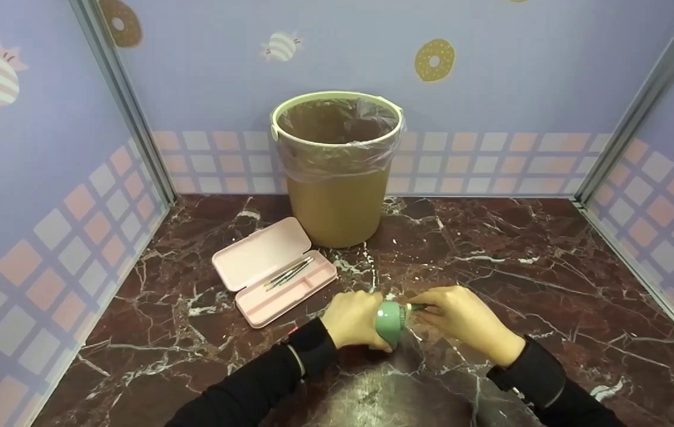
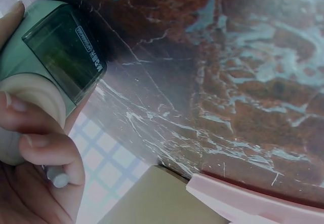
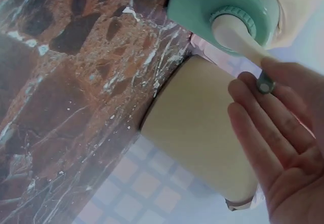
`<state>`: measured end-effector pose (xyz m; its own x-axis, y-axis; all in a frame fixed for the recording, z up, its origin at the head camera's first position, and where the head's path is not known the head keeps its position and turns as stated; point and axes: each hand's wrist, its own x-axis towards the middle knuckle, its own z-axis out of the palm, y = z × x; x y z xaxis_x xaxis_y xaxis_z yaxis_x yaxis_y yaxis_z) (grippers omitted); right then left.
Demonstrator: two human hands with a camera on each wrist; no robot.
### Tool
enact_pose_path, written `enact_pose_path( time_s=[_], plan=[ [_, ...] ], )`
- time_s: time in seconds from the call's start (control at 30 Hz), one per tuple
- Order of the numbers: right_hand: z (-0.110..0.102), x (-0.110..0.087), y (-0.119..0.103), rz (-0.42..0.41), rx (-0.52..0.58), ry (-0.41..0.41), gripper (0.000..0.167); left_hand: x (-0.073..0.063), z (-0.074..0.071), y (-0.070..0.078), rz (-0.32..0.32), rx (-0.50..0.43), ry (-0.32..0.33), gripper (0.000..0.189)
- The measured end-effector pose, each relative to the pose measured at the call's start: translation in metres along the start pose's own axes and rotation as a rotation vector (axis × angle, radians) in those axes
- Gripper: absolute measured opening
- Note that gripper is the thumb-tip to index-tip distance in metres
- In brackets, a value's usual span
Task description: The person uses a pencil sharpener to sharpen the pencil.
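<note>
Editor: What is at the heart of the picture?

Photographer: A green hand-cranked sharpener (image 1: 389, 323), at five o'clock from the middle of the head view, over a dark red marble-patterned tabletop (image 1: 550, 308); whether its base touches, I cannot tell. Its cream crank (image 3: 248, 44) juts toward three o'clock.

Editor: And the hands?

Photographer: The left hand (image 1: 355, 320), at the sharpener's nine o'clock, is curled round its body. The right hand (image 1: 464, 320), at three o'clock, pinches the crank's dark knob (image 3: 265, 84) between thumb and finger, its other fingers nearly straight.

Editor: Farther out?

Photographer: At ten o'clock from the sharpener, a pink pencil case (image 1: 261, 305) lies open, several slim pens or pencils (image 1: 289, 274) inside. At eleven, just beyond the case's lid (image 1: 265, 252), stands a tan bin (image 1: 337, 207) with a clear plastic liner (image 1: 342, 166), before a lavender wall (image 1: 520, 89).
</note>
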<state>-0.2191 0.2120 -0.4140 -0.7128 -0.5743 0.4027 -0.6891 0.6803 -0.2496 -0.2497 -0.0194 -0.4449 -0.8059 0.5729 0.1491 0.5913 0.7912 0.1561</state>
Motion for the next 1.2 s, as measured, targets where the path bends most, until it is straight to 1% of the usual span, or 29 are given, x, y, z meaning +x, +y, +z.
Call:
enact_pose_path(
  time_s=[0.23, 0.47, 0.8, 1.03, 1.2],
  plan=[
    [0.0026, 0.0009, 0.0018, -0.03, -0.077, 0.048, 0.02, 0.0009, 0.0006, 0.0005, 0.019, 0.005, -0.017, 0.067],
    [0.006, 0.0012, 0.0062, -0.078, -0.147, 0.088, 0.022, 0.0007, 0.0022, 0.0015, 0.037, 0.049, -0.006, 0.068],
    [0.009, 0.0039, 0.0065, -0.053, -0.211, 0.053, 0.027, 0.0013, 0.0031, 0.0008, 0.039, 0.034, -0.018, 0.068],
    [0.0089, 0.0054, 0.0048, -0.074, -0.288, 0.055, 0.028, 0.0015, 0.0022, 0.0, 0.041, 0.045, -0.017, 0.068],
    [0.009, 0.0076, 0.0043, -0.092, -0.322, 0.04, 0.037, 0.0018, 0.0009, 0.0003, 0.042, 0.04, -0.025, 0.068]
  ],
)
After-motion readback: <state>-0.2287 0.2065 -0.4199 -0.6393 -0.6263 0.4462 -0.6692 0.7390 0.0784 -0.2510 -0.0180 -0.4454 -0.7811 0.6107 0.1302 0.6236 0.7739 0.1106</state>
